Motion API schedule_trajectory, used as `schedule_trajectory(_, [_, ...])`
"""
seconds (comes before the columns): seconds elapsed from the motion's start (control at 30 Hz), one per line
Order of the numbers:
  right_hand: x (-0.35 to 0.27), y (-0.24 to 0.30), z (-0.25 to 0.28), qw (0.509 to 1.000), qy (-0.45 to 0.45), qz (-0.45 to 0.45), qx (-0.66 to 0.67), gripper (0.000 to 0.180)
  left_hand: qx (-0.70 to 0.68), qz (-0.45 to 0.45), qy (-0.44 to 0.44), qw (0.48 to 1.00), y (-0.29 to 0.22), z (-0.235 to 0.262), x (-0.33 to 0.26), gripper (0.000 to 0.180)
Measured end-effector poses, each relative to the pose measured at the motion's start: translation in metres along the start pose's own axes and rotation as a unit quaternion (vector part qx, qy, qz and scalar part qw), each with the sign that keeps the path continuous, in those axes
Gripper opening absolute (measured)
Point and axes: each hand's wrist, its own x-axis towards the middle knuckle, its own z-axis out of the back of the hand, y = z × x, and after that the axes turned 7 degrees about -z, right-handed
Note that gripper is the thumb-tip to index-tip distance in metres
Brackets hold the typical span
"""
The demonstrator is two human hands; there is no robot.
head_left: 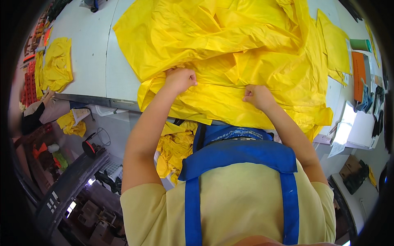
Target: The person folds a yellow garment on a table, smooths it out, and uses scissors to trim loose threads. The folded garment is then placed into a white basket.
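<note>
A large heap of thin, shiny yellow fabric point(254, 37) lies creased across the table in front of me and hangs over its near edge. My left hand point(180, 80) is closed on a fold of it, knuckles up. To the right, my right hand point(259, 97) pinches the same cloth nearer the table's edge. A stretch of the fabric runs between the two hands. The fingertips of both hands are partly hidden in it.
The pale table point(88, 24) has a second yellow fabric pile point(58, 63) at far left, near another person's arm point(48, 97). More yellow cloth point(176, 147) bunches below the edge beside me. At right are a green thread spool point(360, 45) and an orange board point(358, 76).
</note>
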Motion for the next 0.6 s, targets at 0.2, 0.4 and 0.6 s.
schedule_trajectory(0.2, [-0.002, -0.009, 0.002, 1.0, -0.01, 0.008, -0.001, 0.022, 0.169, -0.081, -0.176, 0.966, 0.012, -0.004, -0.045, 0.022])
schedule_trajectory(0.4, [-0.008, -0.036, 0.018, 0.998, -0.026, -0.018, -0.055, 0.024, -0.066, 0.065, -0.251, 0.964, 0.034, 0.014, -0.122, 0.023])
schedule_trajectory(0.6, [-0.025, -0.007, 0.018, 0.954, -0.101, 0.053, -0.277, 0.024, -0.215, 0.021, -0.301, 0.929, 0.032, -0.002, -0.148, 0.023])
